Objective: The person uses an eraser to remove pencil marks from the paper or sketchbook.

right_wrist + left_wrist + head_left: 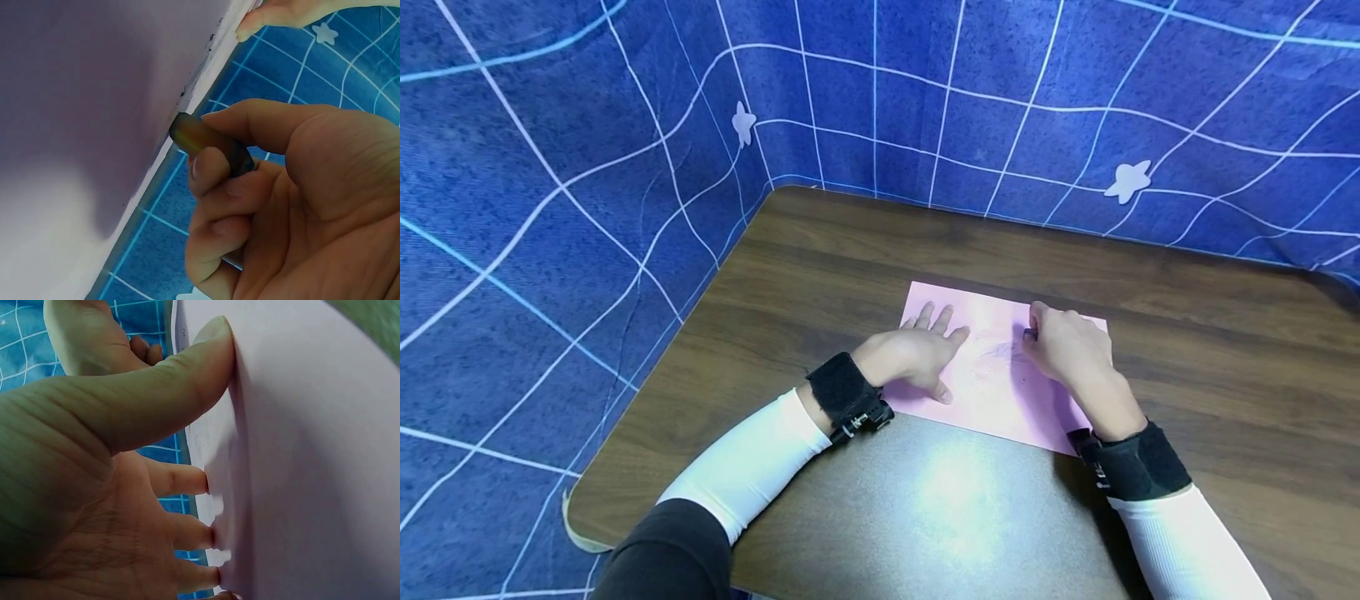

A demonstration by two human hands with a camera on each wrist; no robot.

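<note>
pink sheet [981, 400]: thin, smooth, rectangular, lying on the bench [775, 275] and reaching under both hands. faint dark scribbles [997, 350] are marking its middle. dark stub [209, 140]: short, blunt, round-edged, showing a dull yellowish-brown sheen on one side; its material i cannot tell. its tip is standing right at the sheet's face; whether it is touching, i cannot tell.

the bench is showing brown wood grain, rounded corners and a pale glare on its near part. blue cloth [587, 100] is hanging along the left and far sides, wavy white and light-blue lines crossing it, pale stars [743, 123] dotting it.

left hand [917, 354] is resting on the sheet's left part, fingers spreading, thumb reaching out, grasping nothing. right hand [1071, 342] is working over the sheet's right part, pinching the stub between thumb and forefinger, other fingers curling in. black straps [846, 387] are wrapping both wrists; white sleeves [752, 462] are covering the forearms.
</note>
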